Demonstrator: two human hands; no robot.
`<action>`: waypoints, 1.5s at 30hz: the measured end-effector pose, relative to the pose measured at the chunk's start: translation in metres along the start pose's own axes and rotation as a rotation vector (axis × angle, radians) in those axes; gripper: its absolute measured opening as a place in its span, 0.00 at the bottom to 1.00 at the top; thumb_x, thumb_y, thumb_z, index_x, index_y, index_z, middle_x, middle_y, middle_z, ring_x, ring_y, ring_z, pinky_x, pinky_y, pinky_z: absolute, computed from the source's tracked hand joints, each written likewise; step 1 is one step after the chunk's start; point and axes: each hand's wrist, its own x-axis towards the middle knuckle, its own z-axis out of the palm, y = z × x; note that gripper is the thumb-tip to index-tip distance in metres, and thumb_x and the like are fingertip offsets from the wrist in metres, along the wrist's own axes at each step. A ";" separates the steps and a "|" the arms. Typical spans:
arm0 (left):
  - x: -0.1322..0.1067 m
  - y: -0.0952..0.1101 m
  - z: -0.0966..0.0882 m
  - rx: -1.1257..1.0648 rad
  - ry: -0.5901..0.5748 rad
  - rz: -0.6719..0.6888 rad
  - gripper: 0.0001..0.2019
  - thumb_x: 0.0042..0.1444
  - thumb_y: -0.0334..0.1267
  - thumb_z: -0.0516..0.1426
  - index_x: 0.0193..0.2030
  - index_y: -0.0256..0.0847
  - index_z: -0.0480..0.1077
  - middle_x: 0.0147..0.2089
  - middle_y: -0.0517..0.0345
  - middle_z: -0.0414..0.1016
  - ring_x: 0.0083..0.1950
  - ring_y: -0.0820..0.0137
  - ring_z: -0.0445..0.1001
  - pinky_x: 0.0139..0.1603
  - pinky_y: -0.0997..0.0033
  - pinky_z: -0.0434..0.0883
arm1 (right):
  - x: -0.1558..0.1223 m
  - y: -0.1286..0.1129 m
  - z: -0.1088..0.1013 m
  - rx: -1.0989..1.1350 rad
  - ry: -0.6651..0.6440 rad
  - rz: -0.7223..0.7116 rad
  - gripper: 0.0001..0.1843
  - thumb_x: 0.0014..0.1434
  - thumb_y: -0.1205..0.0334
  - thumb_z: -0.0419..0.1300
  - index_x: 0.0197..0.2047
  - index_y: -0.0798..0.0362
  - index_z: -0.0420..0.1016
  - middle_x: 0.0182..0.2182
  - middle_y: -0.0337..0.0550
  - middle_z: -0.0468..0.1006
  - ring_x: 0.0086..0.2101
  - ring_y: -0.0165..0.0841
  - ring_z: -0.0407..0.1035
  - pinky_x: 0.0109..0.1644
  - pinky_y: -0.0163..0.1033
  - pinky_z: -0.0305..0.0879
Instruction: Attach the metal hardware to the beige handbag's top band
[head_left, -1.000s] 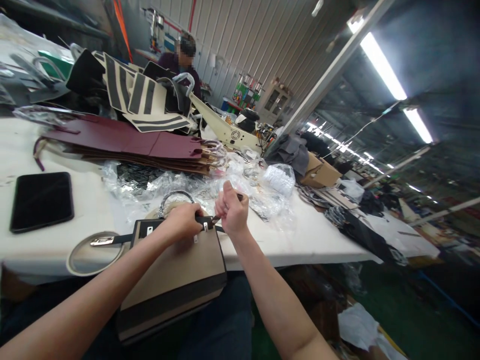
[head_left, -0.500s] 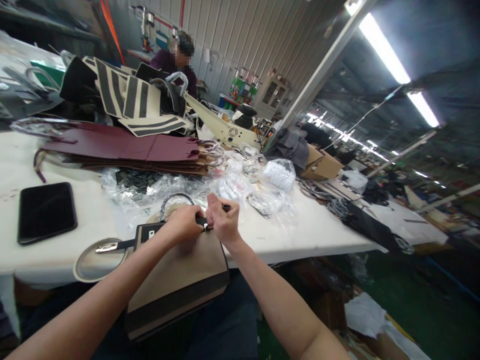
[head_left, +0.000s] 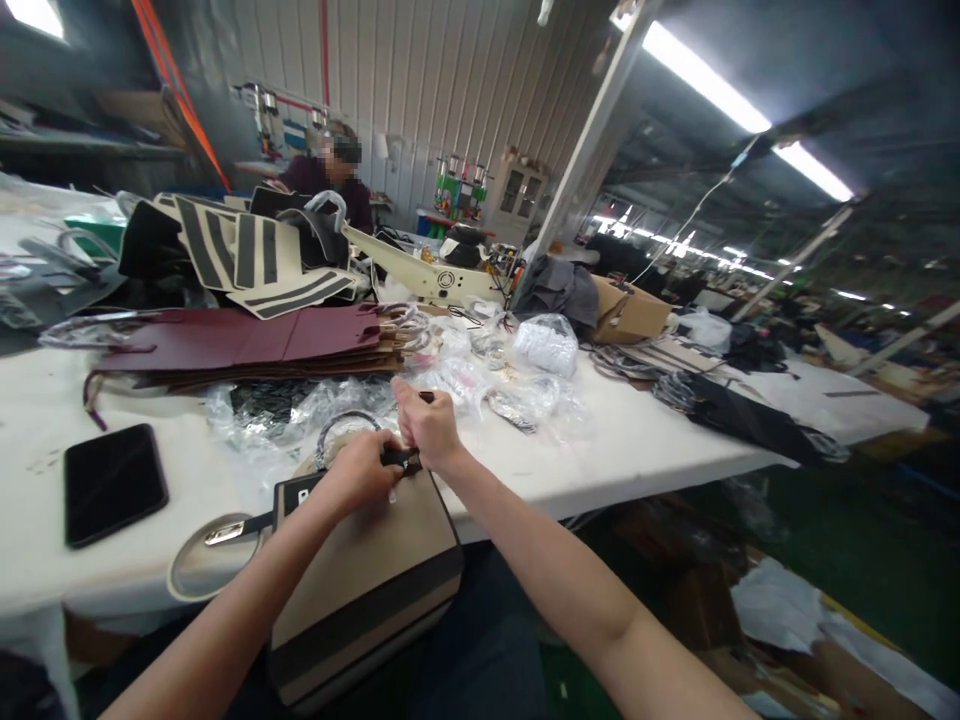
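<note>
Your bag (head_left: 382, 555) leans over the near edge of the surface (head_left: 547, 480), its lower part above your lap, and your left forearm crosses it, hiding part of its top. Your left grip (head_left: 361, 470) is closed at the top edge, fingers pinching a black strap (head_left: 393, 457). Your right grip (head_left: 429, 432) is a tight fist just beside it, wrapped around a tool (head_left: 426, 397) whose dark end pokes out above; the fist covers most of it, so you cannot tell its full shape. Left of the bag lies a pale loop (head_left: 180, 568) with a metal buckle (head_left: 227, 532), and farther left a phone (head_left: 115, 485), well clear of your arms. A round handle (head_left: 351, 415) rises just beyond your left grip. Crumpled plastic (head_left: 454, 380) crowds the space right behind both hands, with a white bundle (head_left: 546, 343) among it. Past that, a stack of maroon panels (head_left: 255, 337) and a pile of striped pieces (head_left: 259, 250) block the far left, next to a cream machine (head_left: 409, 272). A carton (head_left: 634, 312) and black pieces (head_left: 739, 410) sit to the right. A co-worker (head_left: 304, 178) is behind the pile.
</note>
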 end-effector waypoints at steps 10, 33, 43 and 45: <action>-0.004 0.002 -0.001 -0.001 0.010 0.047 0.15 0.57 0.36 0.64 0.51 0.42 0.82 0.50 0.46 0.80 0.55 0.53 0.77 0.59 0.55 0.71 | 0.015 -0.012 -0.171 -0.961 0.190 0.209 0.33 0.67 0.42 0.71 0.21 0.50 0.62 0.20 0.46 0.69 0.25 0.38 0.68 0.32 0.39 0.63; -0.141 -0.056 -0.031 -0.433 0.287 -0.439 0.41 0.47 0.64 0.67 0.61 0.42 0.66 0.51 0.50 0.79 0.39 0.57 0.84 0.38 0.59 0.79 | -0.061 0.050 -0.075 -0.809 -0.064 -0.130 0.22 0.67 0.54 0.74 0.61 0.52 0.83 0.52 0.51 0.81 0.46 0.42 0.77 0.56 0.47 0.73; -0.091 -0.045 -0.029 -0.258 0.304 -0.415 0.27 0.52 0.54 0.64 0.53 0.44 0.65 0.40 0.58 0.76 0.39 0.58 0.82 0.38 0.63 0.72 | -0.006 0.035 -0.082 -0.932 -0.170 -0.176 0.08 0.70 0.61 0.71 0.50 0.49 0.89 0.46 0.45 0.84 0.47 0.43 0.78 0.52 0.42 0.71; -0.088 -0.047 -0.029 -0.273 0.297 -0.412 0.27 0.52 0.56 0.63 0.52 0.44 0.64 0.38 0.59 0.75 0.38 0.58 0.80 0.38 0.63 0.72 | -0.007 0.033 -0.081 -1.003 -0.153 -0.187 0.08 0.71 0.59 0.71 0.51 0.49 0.89 0.46 0.46 0.83 0.47 0.43 0.77 0.54 0.43 0.71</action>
